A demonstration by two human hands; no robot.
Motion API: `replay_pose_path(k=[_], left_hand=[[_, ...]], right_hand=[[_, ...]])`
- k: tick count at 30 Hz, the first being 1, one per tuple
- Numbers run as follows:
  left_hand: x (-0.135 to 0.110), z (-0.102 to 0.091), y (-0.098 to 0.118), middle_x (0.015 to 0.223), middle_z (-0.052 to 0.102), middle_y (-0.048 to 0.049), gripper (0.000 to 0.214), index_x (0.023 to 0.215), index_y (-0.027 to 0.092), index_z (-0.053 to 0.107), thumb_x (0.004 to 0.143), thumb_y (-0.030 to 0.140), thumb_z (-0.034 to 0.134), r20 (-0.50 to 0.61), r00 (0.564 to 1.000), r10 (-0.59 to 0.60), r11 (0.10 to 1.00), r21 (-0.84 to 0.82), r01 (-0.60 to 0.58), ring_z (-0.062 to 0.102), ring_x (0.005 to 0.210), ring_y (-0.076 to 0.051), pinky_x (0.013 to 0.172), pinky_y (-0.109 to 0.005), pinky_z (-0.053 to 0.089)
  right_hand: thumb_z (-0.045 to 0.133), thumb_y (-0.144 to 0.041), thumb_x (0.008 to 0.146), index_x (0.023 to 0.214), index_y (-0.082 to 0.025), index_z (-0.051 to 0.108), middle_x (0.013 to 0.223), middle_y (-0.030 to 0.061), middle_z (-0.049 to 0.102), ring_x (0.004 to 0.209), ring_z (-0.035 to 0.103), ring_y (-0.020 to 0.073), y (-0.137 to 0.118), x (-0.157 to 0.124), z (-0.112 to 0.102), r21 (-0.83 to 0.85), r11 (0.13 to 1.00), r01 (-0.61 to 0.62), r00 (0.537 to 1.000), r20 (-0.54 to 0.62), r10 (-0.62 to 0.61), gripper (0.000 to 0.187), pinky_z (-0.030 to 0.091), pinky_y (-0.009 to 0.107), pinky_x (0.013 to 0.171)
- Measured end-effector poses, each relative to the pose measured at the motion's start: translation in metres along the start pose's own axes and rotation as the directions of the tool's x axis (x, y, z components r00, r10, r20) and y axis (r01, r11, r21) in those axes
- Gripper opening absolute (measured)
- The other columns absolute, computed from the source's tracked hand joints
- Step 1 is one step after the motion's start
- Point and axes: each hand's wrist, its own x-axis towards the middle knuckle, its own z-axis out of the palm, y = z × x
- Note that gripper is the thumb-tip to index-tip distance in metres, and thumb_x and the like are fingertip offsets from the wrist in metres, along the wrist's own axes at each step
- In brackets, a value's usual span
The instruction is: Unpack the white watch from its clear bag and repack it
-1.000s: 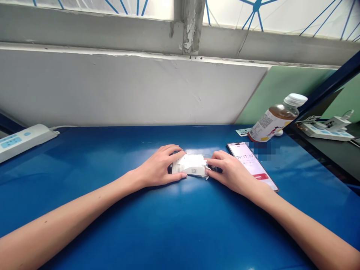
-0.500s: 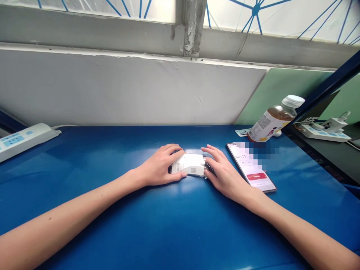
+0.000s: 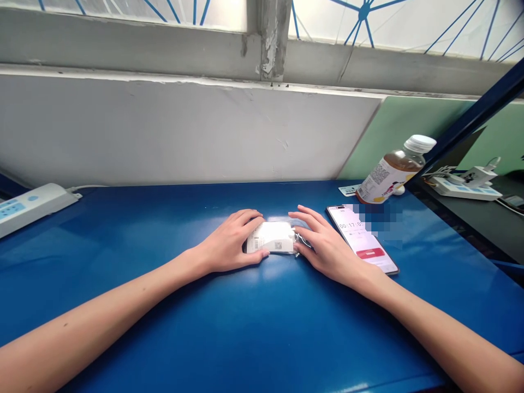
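A small flat white packet (image 3: 271, 237) in clear plastic lies on the blue table (image 3: 245, 327), with a barcode and a square code printed on its upper face. Around its left end curl the fingers and thumb of my left hand (image 3: 234, 243), closed on it. At the other end, my right hand (image 3: 321, 244) has its thumb and index finger on either side of the clear plastic edge, while its other fingers stretch out above. What is inside the packet cannot be made out.
A phone (image 3: 360, 240) showing a timer lies right of my right hand. Behind it a bottle of brown drink (image 3: 387, 177) stands by a small printed card (image 3: 348, 190). Power strips sit at the left (image 3: 36, 202) and far right (image 3: 462, 188). A wall (image 3: 184, 131) borders the table's back.
The whole view has shifted slightly. Both hands stay at the packet's ends; the right fingers have moved a little, and more clear plastic shows beside them.
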Motion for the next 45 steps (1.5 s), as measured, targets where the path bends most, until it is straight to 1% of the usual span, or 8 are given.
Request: replay_pose_path(k=[6,18,24,29,33,37,41,45], left_hand=[[0.001,-0.002,0.002,0.132,0.056,-0.0174,0.054,0.129,0.016,0.056,0.086,0.046,0.065,-0.005,1.000,-0.005,1.000,0.008,0.005,0.051,0.126,-0.035,0.106,-0.049,0.044],[0.000,-0.001,0.001,0.134,0.055,-0.0190,0.053,0.127,0.014,0.055,0.086,0.047,0.064,-0.040,0.999,-0.009,0.999,0.046,0.011,0.050,0.127,-0.036,0.106,-0.050,0.045],[0.000,0.000,0.001,0.132,0.056,-0.0186,0.052,0.126,0.013,0.056,0.086,0.045,0.064,-0.055,0.998,-0.008,0.999,0.044,0.010,0.051,0.126,-0.036,0.106,-0.049,0.045],[-0.001,0.002,-0.001,0.133,0.055,-0.0176,0.053,0.130,0.015,0.054,0.088,0.046,0.064,-0.045,0.999,-0.005,1.000,0.027,0.006,0.049,0.128,-0.035,0.107,-0.048,0.045],[-0.002,0.002,-0.001,0.134,0.054,-0.0174,0.052,0.131,0.015,0.054,0.089,0.043,0.064,-0.051,0.998,0.029,0.999,0.029,-0.028,0.047,0.130,-0.034,0.108,-0.048,0.044],[-0.002,0.001,-0.001,0.133,0.055,-0.0166,0.050,0.131,0.016,0.054,0.090,0.043,0.064,-0.052,0.998,0.039,0.999,0.024,-0.038,0.047,0.130,-0.034,0.108,-0.048,0.044],[-0.001,0.002,-0.001,0.133,0.055,-0.0163,0.050,0.130,0.016,0.053,0.091,0.045,0.062,-0.021,0.999,0.030,0.999,0.025,-0.030,0.048,0.129,-0.034,0.107,-0.048,0.044],[0.000,0.002,-0.001,0.133,0.056,-0.0159,0.050,0.130,0.016,0.052,0.091,0.046,0.061,-0.011,1.000,0.018,0.999,0.039,-0.017,0.048,0.129,-0.034,0.107,-0.048,0.044]], right_hand=[[0.053,-0.020,0.096,0.104,-0.016,0.064,0.141,0.0154,0.056,0.143,0.037,0.0338,0.003,0.000,-0.001,-0.055,0.998,0.016,0.999,0.032,-0.015,0.014,0.046,0.054,0.109],[0.055,-0.022,0.096,0.105,-0.015,0.068,0.139,0.0167,0.058,0.140,0.043,0.0353,0.008,0.005,-0.014,-0.191,0.978,0.087,0.996,0.032,-0.082,0.016,0.049,0.054,0.105],[0.056,-0.021,0.096,0.109,-0.013,0.066,0.137,0.0192,0.060,0.130,0.054,0.0353,0.018,0.004,-0.015,-0.200,0.969,0.144,0.989,0.055,-0.136,0.018,0.052,0.053,0.102],[0.058,-0.027,0.095,0.110,-0.014,0.063,0.138,0.0211,0.058,0.126,0.057,0.0358,0.011,0.003,-0.012,-0.158,0.980,0.120,0.992,0.055,-0.112,0.021,0.054,0.055,0.099],[0.058,-0.022,0.094,0.103,-0.014,0.062,0.138,0.0212,0.058,0.128,0.055,0.0361,0.004,0.002,-0.007,-0.144,0.985,0.093,0.996,0.028,-0.090,0.013,0.053,0.055,0.101],[0.057,-0.021,0.094,0.101,-0.014,0.062,0.140,0.0198,0.056,0.131,0.052,0.0363,0.000,0.000,-0.003,-0.133,0.990,0.052,0.998,0.033,-0.048,0.011,0.051,0.054,0.103],[0.057,-0.020,0.093,0.104,-0.013,0.061,0.137,0.0219,0.058,0.126,0.056,0.0355,-0.003,0.001,-0.004,-0.099,0.995,0.004,0.998,0.061,0.002,0.014,0.053,0.053,0.101],[0.057,-0.019,0.092,0.109,-0.009,0.061,0.134,0.0245,0.059,0.126,0.056,0.0373,-0.004,0.002,-0.005,-0.102,0.995,0.012,0.998,0.063,-0.006,0.020,0.052,0.055,0.102]])
